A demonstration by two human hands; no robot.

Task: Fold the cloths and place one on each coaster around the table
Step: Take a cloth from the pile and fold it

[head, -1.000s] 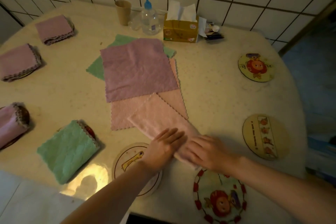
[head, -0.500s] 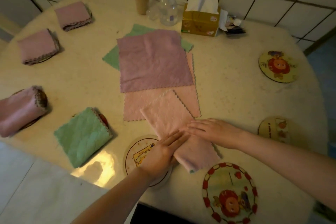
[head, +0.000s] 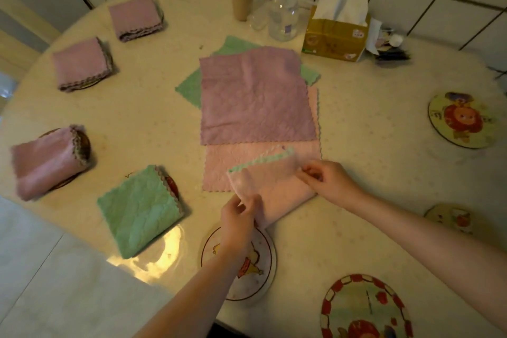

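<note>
My left hand point(head: 239, 212) pinching the pink cloth's point(head: 270, 186) near corner, my right hand point(head: 326, 180) pinching its far corner, folded edge lifted above the table point(head: 370, 173).

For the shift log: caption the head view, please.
Both hands, left hand and right hand, pinch the pink cloth mid-fold.

Eight cloths point(head: 258, 96), eight coasters point(head: 463, 119), two hands point(head: 238, 217).

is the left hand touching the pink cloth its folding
Touching. The head view shows the left hand pinching the near corner of the pink cloth, fingers curled round its edge, while the right hand pinches the other corner.
</note>
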